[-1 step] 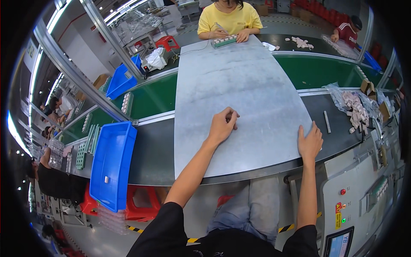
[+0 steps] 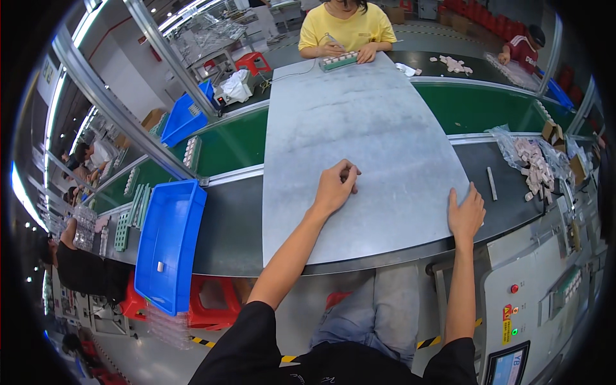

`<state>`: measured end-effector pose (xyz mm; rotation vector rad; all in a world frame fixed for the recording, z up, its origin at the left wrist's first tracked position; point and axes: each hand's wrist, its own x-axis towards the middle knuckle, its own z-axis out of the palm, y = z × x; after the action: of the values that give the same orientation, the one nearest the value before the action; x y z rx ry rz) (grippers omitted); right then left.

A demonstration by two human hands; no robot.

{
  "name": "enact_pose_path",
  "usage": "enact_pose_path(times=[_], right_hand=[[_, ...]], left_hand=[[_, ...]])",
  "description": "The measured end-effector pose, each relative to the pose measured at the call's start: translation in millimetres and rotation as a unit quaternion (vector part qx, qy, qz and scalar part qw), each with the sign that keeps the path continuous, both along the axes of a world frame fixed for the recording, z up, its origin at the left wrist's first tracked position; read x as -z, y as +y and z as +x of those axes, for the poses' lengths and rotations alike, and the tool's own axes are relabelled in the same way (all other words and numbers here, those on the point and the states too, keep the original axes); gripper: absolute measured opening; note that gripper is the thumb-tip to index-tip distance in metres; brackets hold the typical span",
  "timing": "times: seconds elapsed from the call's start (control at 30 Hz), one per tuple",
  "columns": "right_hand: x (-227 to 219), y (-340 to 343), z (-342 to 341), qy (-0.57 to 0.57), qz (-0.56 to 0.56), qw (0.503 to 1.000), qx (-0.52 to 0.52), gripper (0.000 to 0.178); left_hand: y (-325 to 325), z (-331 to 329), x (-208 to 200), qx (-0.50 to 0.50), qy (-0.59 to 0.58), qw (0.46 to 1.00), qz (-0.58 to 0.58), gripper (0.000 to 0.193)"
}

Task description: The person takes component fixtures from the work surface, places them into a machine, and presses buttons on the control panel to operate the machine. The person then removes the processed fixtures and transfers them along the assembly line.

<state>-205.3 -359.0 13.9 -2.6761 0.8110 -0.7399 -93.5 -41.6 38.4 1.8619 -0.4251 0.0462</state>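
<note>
A large grey sheet [image 2: 359,128] lies across the bench and the green conveyor in front of me. My left hand [image 2: 337,186] rests on its near half, fingers curled in loosely, with nothing visible in them. At the sheet's right edge, my right hand [image 2: 467,215] lies flat with fingers stretched out, partly over the dark bench top. A small pale spot shows beside its outer edge, too small to name. Just beyond that hand lies a thin light-grey bar [image 2: 491,183] on the bench.
On the left stands a blue bin [image 2: 170,244] with a small white piece [image 2: 160,266] inside. Green trays [image 2: 122,232] lie beside it. Pale pieces [image 2: 531,163] and plastic bags are heaped at right, above a control panel [image 2: 513,308]. Opposite, a person in yellow [image 2: 346,29] handles a filled green tray [image 2: 339,61].
</note>
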Motion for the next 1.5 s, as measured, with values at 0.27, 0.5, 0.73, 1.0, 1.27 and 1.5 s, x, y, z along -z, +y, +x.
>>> enact_pose_path(times=[0.27, 0.5, 0.73, 1.0, 1.27, 1.5], right_hand=[[18, -7, 1, -0.003, -0.026, 1.0, -0.004, 0.064], [12, -10, 0, 0.027, -0.017, 0.999, -0.002, 0.063], [12, -10, 1, 0.022, 0.004, 1.0, 0.002, 0.061], [15, -17, -2, 0.01, 0.008, 1.0, 0.012, 0.059], [5, -4, -2, 0.003, 0.028, 1.0, 0.011, 0.057], [5, -5, -4, -0.008, 0.026, 1.0, 0.01, 0.056]], left_hand=[[5, 1, 7, -0.006, -0.001, 1.0, -0.005, 0.019], [6, -6, -3, 0.002, 0.007, 1.0, -0.009, 0.021], [9, -6, -4, 0.003, -0.005, 1.0, 0.002, 0.02], [5, -3, -2, 0.009, -0.014, 1.0, -0.003, 0.02], [8, -5, -2, 0.006, -0.002, 1.0, -0.006, 0.023], [4, -5, -3, 0.004, 0.009, 1.0, -0.006, 0.023]])
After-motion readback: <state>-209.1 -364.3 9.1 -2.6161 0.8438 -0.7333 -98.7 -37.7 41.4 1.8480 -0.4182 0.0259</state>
